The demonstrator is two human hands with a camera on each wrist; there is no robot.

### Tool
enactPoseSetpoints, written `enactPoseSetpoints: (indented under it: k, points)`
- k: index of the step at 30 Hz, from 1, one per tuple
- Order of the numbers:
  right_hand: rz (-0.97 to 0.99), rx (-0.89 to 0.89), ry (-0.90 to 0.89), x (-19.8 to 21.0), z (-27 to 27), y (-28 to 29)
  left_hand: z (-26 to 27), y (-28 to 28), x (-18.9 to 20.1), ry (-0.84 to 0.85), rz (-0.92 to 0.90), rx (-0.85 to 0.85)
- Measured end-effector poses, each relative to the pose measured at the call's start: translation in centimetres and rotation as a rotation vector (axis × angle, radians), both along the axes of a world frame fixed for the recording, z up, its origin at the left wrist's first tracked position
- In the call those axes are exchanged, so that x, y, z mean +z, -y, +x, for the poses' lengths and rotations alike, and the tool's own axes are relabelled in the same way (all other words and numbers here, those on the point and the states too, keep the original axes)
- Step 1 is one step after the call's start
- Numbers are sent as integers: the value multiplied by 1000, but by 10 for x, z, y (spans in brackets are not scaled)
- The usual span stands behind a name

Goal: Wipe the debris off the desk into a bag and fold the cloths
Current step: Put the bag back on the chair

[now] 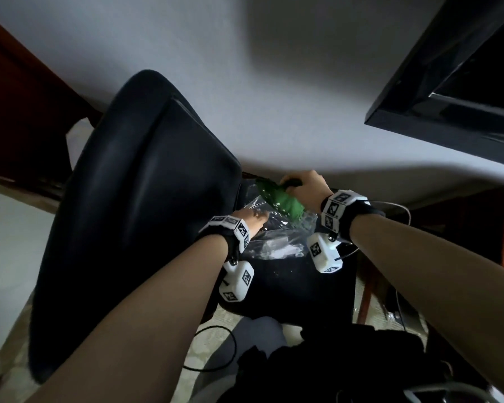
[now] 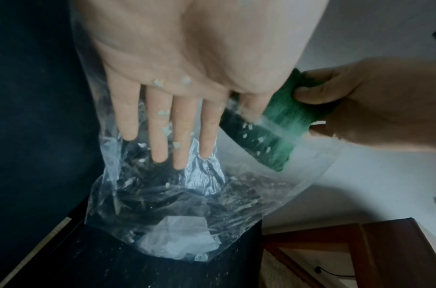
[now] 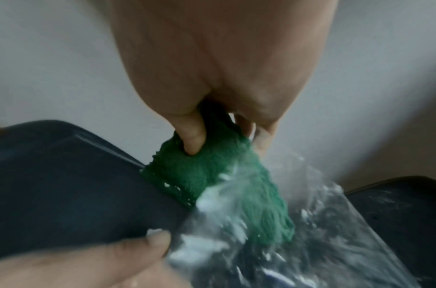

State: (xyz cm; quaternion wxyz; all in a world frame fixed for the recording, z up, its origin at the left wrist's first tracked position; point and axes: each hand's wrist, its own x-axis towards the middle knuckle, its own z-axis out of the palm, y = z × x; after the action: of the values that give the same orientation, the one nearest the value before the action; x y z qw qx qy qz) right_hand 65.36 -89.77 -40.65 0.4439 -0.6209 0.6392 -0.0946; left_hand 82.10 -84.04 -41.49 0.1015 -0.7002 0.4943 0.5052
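A clear plastic bag [image 1: 274, 242] stands on the black chair seat just below the desk edge, with crumpled white paper [image 2: 180, 239] at its bottom. My left hand [image 1: 253, 218] holds its mouth apart: four straight fingers [image 2: 157, 136] lie inside the film and the thumb [image 3: 157, 239] pinches the rim. My right hand [image 1: 303, 187] grips a bunched green cloth [image 1: 277, 202] speckled with pale flecks. The cloth [image 2: 273, 132] hangs partly into the bag's mouth [image 3: 323, 243]. Flecks also stick to my left palm and fingers.
The white desk [image 1: 274, 82] spreads ahead, with a black monitor [image 1: 463, 82] at the right. A black office chair [image 1: 122, 199] fills the left, its backrest close beside my left hand. A black cable [image 1: 216, 353] loops on the floor. Red-brown wood [image 2: 335, 243] frames the desk's underside.
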Motion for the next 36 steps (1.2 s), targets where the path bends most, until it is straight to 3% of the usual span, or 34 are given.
enactPoseSetpoints:
  k: [3,5,8,12,16,21,26,32,36]
  points:
    - [22,-49,31,5,2,9,1,-5,7,-186,130,244]
    - [50,-74,48,6,3,13,9,-5,3,-221,87,218]
    - [86,-108,83,5,5,13,17,-6,5,-242,83,86]
    - [159,-238,148,7,4,13,20,-12,11,-118,103,-292]
    - [229,-454,334,25,0,14,14,-22,7,-46,119,-375]
    - [329,-735,586,54,-5,9,5,-32,3,-72,107,-199]
    - [360,-811,751,79,-7,-6,16,-46,5,-36,4,-6]
    - [378,-749,733,87,-6,-36,31,-63,4,-12,-56,265]
    - [399,-718,647,82,-7,-59,34,-79,15,265,-251,254]
